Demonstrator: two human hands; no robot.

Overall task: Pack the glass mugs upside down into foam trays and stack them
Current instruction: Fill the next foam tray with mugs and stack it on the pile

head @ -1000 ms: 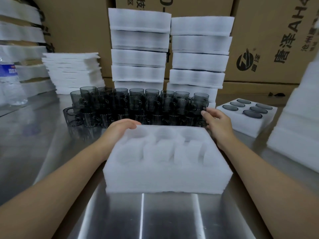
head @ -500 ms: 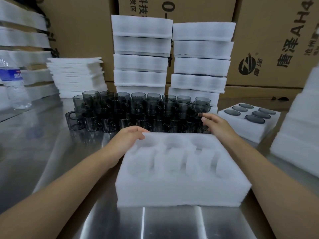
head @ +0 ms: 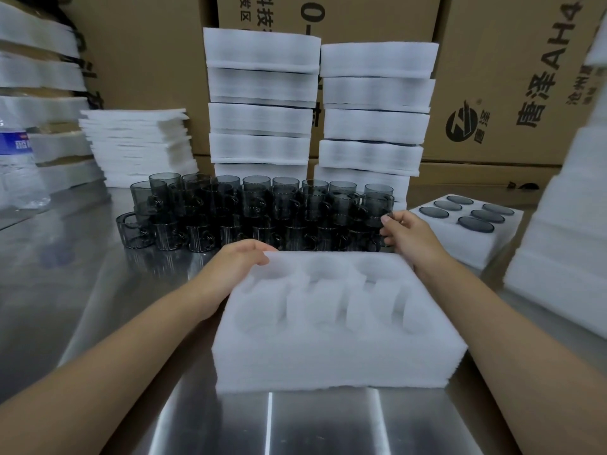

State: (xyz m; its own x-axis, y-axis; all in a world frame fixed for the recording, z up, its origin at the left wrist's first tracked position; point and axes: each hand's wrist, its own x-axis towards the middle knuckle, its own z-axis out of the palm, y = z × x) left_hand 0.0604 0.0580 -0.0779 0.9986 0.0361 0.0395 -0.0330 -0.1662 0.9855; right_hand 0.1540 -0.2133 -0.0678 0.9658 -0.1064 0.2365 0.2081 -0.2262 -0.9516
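Note:
An empty white foam tray (head: 338, 356) with round pockets lies on the steel table (head: 65, 274) in front of me. My left hand (head: 230, 267) grips its far left corner, fingers curled over the edge. Behind the tray stands a cluster of several dark glass mugs (head: 249, 208), stacked two high. My right hand (head: 410, 234) is off the tray and pinches the handle of the mug (head: 374, 205) at the cluster's right end. A filled foam tray (head: 473, 247) with several upside-down mugs sits at the right.
Two tall stacks of foam trays (head: 262, 119) (head: 374, 126) rise behind the mugs, against cardboard boxes (head: 512, 77). A pile of flat foam sheets (head: 138, 146) and a water bottle (head: 16, 165) are at the left. More foam (head: 565, 241) crowds the right edge.
My right hand has left the tray's far right corner and moved up to the mug at the cluster's right end. My left hand stays on the tray's corner.

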